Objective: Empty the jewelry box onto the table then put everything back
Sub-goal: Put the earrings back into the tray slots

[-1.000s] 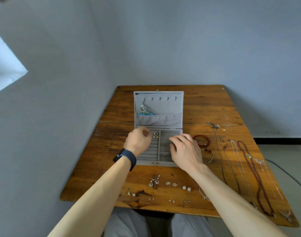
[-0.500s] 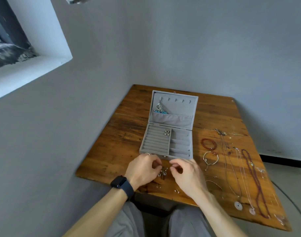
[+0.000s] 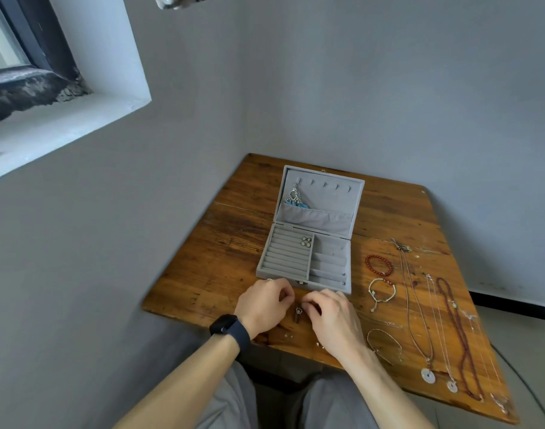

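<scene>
Both hands hover low over the near table edge, fingers curled inward. The left hand [image 3: 263, 305] and right hand [image 3: 334, 318] flank a small dangling earring [image 3: 298, 311]; whether either pinches anything, I cannot tell. At twelve o'clock from them, just beyond the fingertips, the grey jewelry box [image 3: 328, 261] stands open on the wooden table [image 3: 228, 258], stud earrings [image 3: 306, 241] in its ring rows. At three o'clock a long necklace with a white disc pendant [image 3: 428, 376] lies stretched out.
</scene>
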`<move>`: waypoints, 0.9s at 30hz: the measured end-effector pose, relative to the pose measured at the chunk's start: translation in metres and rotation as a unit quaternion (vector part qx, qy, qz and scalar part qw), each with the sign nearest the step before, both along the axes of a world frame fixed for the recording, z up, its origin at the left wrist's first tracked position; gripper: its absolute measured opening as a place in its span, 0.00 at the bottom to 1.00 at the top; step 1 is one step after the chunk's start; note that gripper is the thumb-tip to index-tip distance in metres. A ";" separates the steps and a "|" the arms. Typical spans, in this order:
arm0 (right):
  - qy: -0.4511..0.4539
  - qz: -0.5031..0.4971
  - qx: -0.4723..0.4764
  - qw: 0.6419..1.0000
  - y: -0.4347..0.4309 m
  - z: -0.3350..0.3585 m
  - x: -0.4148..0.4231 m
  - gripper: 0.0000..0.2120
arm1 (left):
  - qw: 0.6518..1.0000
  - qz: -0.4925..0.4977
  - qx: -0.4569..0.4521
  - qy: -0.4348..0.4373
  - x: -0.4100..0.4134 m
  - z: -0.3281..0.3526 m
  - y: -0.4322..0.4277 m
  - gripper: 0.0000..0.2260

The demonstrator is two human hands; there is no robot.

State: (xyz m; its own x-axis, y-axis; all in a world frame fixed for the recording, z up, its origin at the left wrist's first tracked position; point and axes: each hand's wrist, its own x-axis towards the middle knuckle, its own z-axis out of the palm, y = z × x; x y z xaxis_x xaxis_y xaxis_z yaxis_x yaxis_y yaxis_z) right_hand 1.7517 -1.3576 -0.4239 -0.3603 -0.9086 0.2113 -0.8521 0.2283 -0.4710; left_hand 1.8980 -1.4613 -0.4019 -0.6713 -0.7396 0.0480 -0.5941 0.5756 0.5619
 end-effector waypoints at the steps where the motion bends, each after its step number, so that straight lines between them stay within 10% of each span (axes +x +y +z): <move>1: -0.001 0.005 -0.004 1.000 0.001 0.000 0.000 0.06 | 0.999 0.004 0.036 0.018 0.002 0.000 -0.002 0.05; 15: -0.059 0.022 -0.068 0.996 -0.028 0.044 -0.009 0.09 | 0.890 0.190 0.258 0.324 0.036 0.018 -0.049 0.08; 27: -0.014 0.038 -0.042 0.998 -0.101 0.043 -0.017 0.07 | 0.868 0.214 0.258 0.366 0.051 -0.014 -0.079 0.07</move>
